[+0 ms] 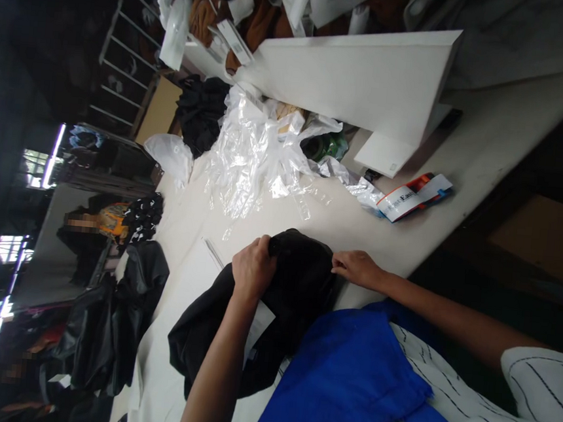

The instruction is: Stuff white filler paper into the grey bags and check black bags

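Note:
A dark black garment (299,285) lies bunched on the pale table, close to the blue apron (331,373) I am wearing. My left hand (254,268) is closed around the fabric at one edge of it. At the opposite edge, my right hand (353,268) pinches the cloth between thumb and fingers. The material spans the gap between both hands. Below my left wrist, a white paper or tag (260,324) shows against the black cloth, partly covered by my forearm. The kind of garment cannot be made out.
Clear plastic bags (252,149) are heaped beyond the garment. A white panel (353,73) stands beside them, near an orange-and-blue packet (413,196). Black garments (109,321) lie along the table's other side. People are in the background; the view is tilted sideways.

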A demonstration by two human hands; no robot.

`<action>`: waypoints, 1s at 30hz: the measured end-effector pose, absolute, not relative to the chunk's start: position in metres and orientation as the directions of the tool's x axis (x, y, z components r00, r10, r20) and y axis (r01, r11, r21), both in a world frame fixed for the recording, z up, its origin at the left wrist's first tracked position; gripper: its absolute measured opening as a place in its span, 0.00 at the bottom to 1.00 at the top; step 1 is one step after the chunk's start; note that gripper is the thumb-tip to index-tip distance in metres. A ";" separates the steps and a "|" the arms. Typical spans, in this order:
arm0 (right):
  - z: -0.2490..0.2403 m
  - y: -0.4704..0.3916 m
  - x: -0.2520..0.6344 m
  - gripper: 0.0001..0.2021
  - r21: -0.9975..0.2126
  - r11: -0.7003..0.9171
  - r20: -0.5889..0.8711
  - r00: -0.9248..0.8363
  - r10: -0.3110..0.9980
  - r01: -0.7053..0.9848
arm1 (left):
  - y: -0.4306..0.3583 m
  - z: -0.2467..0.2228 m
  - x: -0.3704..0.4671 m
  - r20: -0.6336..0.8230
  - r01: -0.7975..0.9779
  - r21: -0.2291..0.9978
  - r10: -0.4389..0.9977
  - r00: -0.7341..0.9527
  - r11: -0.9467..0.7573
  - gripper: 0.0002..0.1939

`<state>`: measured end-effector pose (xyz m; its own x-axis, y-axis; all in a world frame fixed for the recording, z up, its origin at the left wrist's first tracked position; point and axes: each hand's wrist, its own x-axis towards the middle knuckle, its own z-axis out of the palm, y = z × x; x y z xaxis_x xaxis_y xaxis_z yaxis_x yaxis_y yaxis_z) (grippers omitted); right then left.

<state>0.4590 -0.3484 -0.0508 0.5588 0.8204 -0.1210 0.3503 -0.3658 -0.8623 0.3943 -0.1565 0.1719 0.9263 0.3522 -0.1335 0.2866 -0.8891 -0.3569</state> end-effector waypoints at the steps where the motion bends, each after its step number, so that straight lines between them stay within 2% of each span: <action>1: -0.053 -0.349 0.454 0.04 -0.847 -0.380 -0.108 0.580 0.807 0.371 | -0.163 0.167 0.393 -0.115 0.274 -0.383 0.340 0.934 -0.882 0.11; 5: -0.073 -0.349 0.439 0.07 -0.851 -0.428 -0.120 0.682 0.722 0.304 | -0.190 0.139 0.382 -0.059 0.206 -0.408 0.251 0.966 -0.889 0.10; 9: -0.097 -0.338 0.437 0.17 -0.867 -0.430 -0.099 0.759 0.643 0.251 | -0.200 0.118 0.373 -0.043 0.154 -0.401 0.186 0.982 -0.903 0.13; 11: -0.104 -0.330 0.441 0.26 -0.876 -0.393 -0.045 0.764 0.643 0.280 | -0.193 0.118 0.373 -0.038 0.171 -0.386 0.201 0.979 -0.907 0.12; 13: -0.108 -0.323 0.447 0.30 -0.892 -0.316 0.021 0.729 0.684 0.323 | -0.180 0.125 0.375 -0.020 0.232 -0.378 0.259 0.966 -0.896 0.10; 18: -0.107 -0.306 0.469 0.27 -0.904 -0.202 0.049 0.560 0.827 0.377 | -0.154 0.141 0.383 0.015 0.336 -0.385 0.358 0.934 -0.860 0.10; 21: -0.104 -0.303 0.480 0.23 -0.884 -0.211 0.041 0.520 0.853 0.416 | -0.159 0.134 0.385 0.016 0.304 -0.395 0.324 0.946 -0.867 0.15; 25: -0.098 -0.307 0.491 0.10 -0.855 -0.206 0.029 0.439 0.898 0.476 | -0.172 0.117 0.384 0.004 0.244 -0.425 0.268 0.963 -0.872 0.24; 30: -0.090 -0.306 0.504 0.14 -0.815 -0.207 0.025 0.389 0.921 0.542 | -0.168 0.112 0.380 0.015 0.233 -0.453 0.254 0.967 -0.861 0.23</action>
